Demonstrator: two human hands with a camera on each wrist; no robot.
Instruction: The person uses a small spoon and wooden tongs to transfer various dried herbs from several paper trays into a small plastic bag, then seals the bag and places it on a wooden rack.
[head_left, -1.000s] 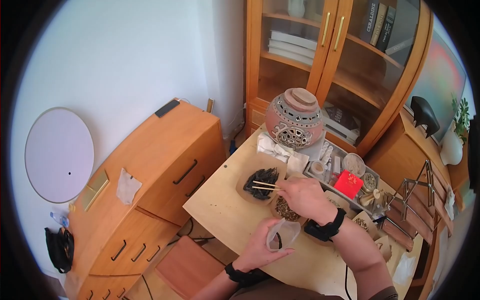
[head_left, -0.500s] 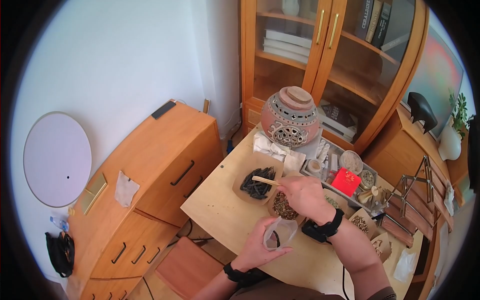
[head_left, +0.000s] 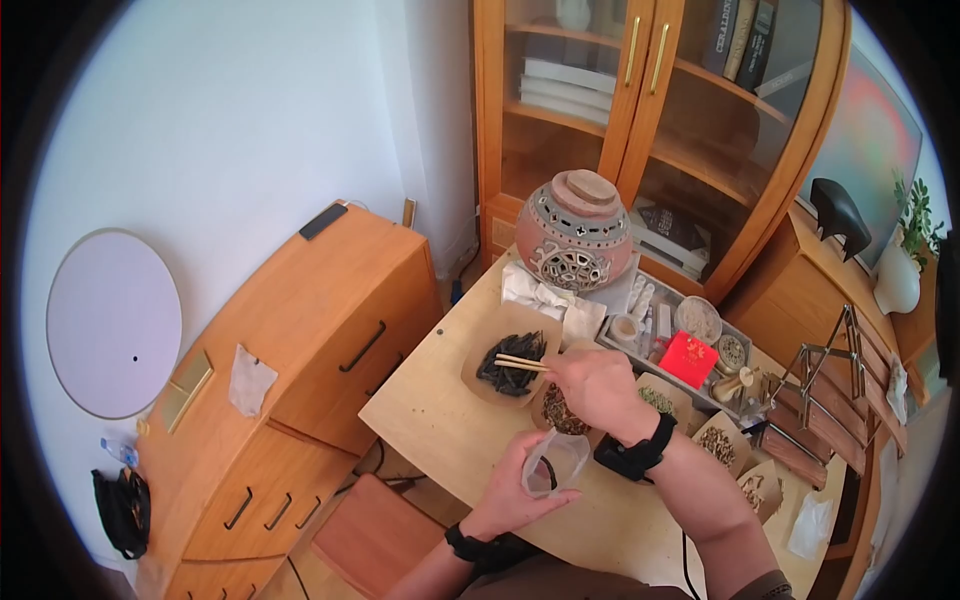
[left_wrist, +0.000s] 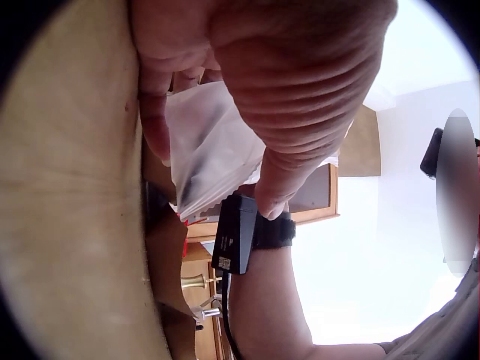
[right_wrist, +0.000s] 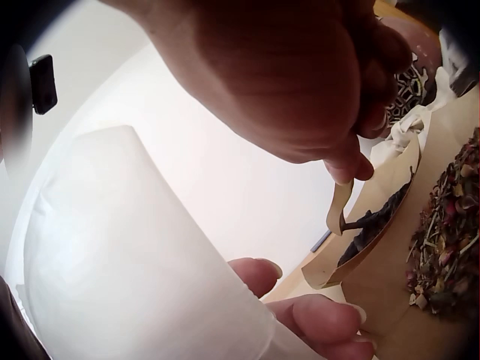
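Observation:
My left hand (head_left: pixel 508 490) holds a translucent white bag (head_left: pixel 566 458) with its mouth spread open and a dark strip inside. In the left wrist view, thumb and fingers are on either side of the bag (left_wrist: pixel 214 139). My right hand (head_left: pixel 600 388) pinches pale wooden tweezers (head_left: pixel 522 362), whose two tips reach over a brown paper tray (head_left: pixel 476 350) of black dried strips (head_left: pixel 508 378). From the right wrist, one curved tweezer end (right_wrist: pixel 339 210) shows right at a dark strip. Beneath the right hand is a tray of mixed dried petals and herbs (head_left: pixel 560 412).
More paper trays with dried herbs (head_left: pixel 716 446) line the table's right side. Behind them sits a grey box (head_left: pixel 610 335) with jars and a red packet (head_left: pixel 690 358). A patterned clay pot (head_left: pixel 575 232) stands at the back, and a folding wooden rack (head_left: pixel 815 410) to the right.
The tweezer tips showed apart, then together half a second ago, and show apart again over the black strips. Both hands stay nearly in place while the head view shifts slightly.

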